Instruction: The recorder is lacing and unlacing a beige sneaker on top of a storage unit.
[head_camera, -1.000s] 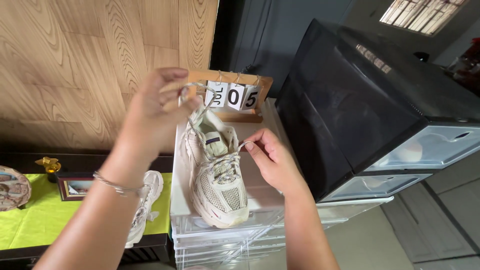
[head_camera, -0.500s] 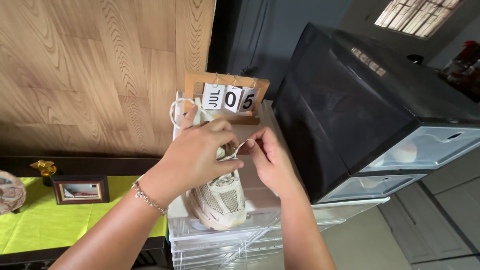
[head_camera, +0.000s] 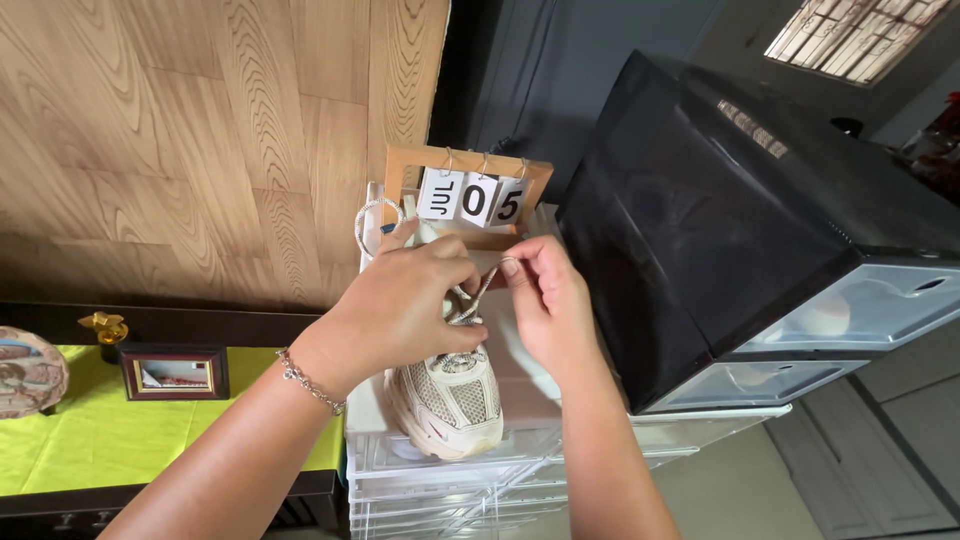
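Observation:
A beige mesh sneaker (head_camera: 450, 395) rests on top of a stack of clear plastic boxes (head_camera: 440, 465), toe pointing toward me. My left hand (head_camera: 405, 300) covers the middle of the shoe and grips its speckled lace, with a loop of lace (head_camera: 368, 222) sticking up behind the hand. My right hand (head_camera: 545, 300) is just to the right and pinches the other lace end (head_camera: 488, 280) between thumb and forefinger. The two hands almost touch above the shoe's tongue. A thin bracelet circles my left wrist.
A wooden flip calendar (head_camera: 470, 195) stands behind the shoe against the wood-panel wall. A large black drawer cabinet (head_camera: 740, 210) stands close on the right. At the left, a green-covered shelf (head_camera: 90, 440) holds a small picture frame (head_camera: 173, 371), a decorated plate and a gold ornament.
My left hand came down from above the shoe's heel onto the laces, bringing the lace loop with it. My right hand lifted its lace end slightly and moved closer to the left hand.

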